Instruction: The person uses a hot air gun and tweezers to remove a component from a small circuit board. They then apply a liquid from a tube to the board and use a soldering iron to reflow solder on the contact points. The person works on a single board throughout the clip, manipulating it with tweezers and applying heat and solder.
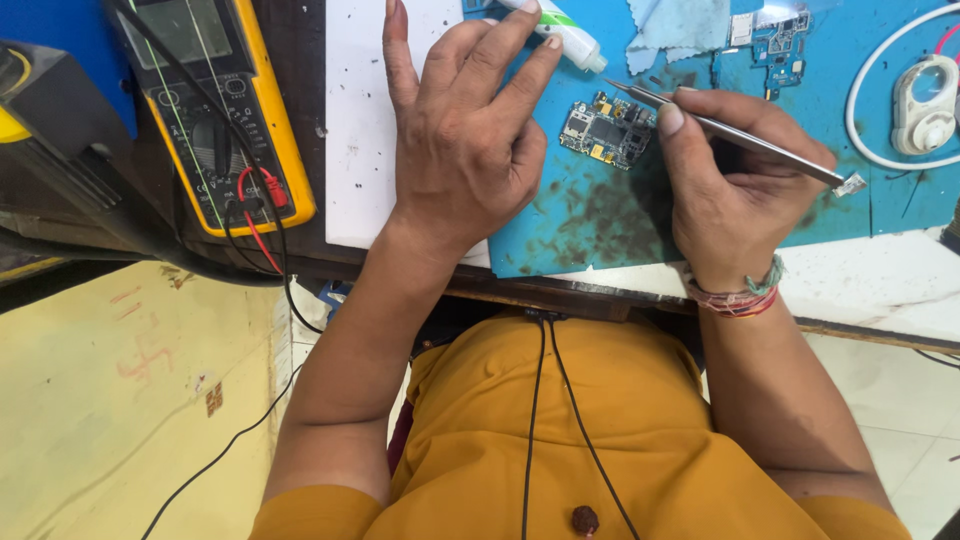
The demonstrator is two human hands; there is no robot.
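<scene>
The right hand [725,205] gripped metal tweezers [735,135], their tips at the small circuit board [607,130] on the blue mat [590,225]. The left hand [465,135] hovered just beside it, fingers spread, holding nothing.

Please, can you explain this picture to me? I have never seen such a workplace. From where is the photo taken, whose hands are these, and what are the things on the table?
The one picture comes from a camera worn on a person's head, looking down at their own chest and hands. The right hand holds thin metal tweezers, with the tip at a small circuit board lying on a stained blue work mat. The left hand grips nothing; its fingertips reach toward a small white tube. On the far left lies a yellow multimeter with red and black leads. A white sheet lies under the left hand. At the top lie a blue cloth and a second board.
</scene>
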